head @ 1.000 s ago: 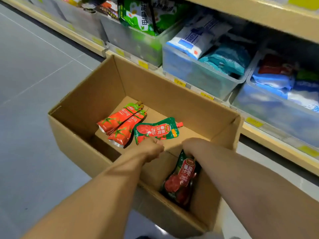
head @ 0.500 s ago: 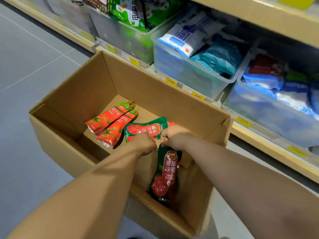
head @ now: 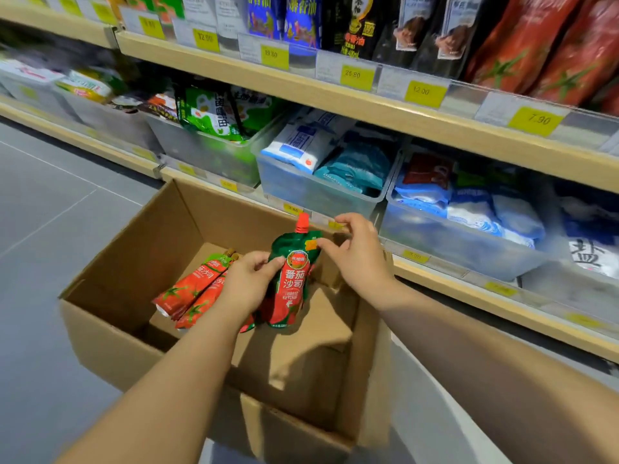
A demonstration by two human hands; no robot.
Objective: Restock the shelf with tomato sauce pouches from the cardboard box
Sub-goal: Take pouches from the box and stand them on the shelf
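Note:
The open cardboard box [head: 127, 262] stands on the floor in front of the shelf. My left hand [head: 248, 286] is shut on a green-and-red spouted tomato sauce pouch [head: 294, 279], held upright above the box; the bottom of a second pouch shows just behind it. My right hand [head: 358, 256] is at the pouch's top right corner, fingers spread, with the index fingertip touching it. Two orange-red tomato sauce pouches [head: 194, 291] lie side by side on the box floor at the left. Red tomato pouches [head: 536, 45] stand on the upper shelf at top right.
The wooden shelf board [head: 385, 108] carries yellow price tags. Below it, clear plastic bins [head: 321, 192] hold white, blue and green bags. Bottles and dark pouches stand on the upper shelf. Grey floor tiles [head: 50, 212] stretch to the left of the box.
Both hands have risen out of the box with the green-and-red pouches. The pouch from my right hand has joined the one in my left, and my right hand has opened. The view tilted up.

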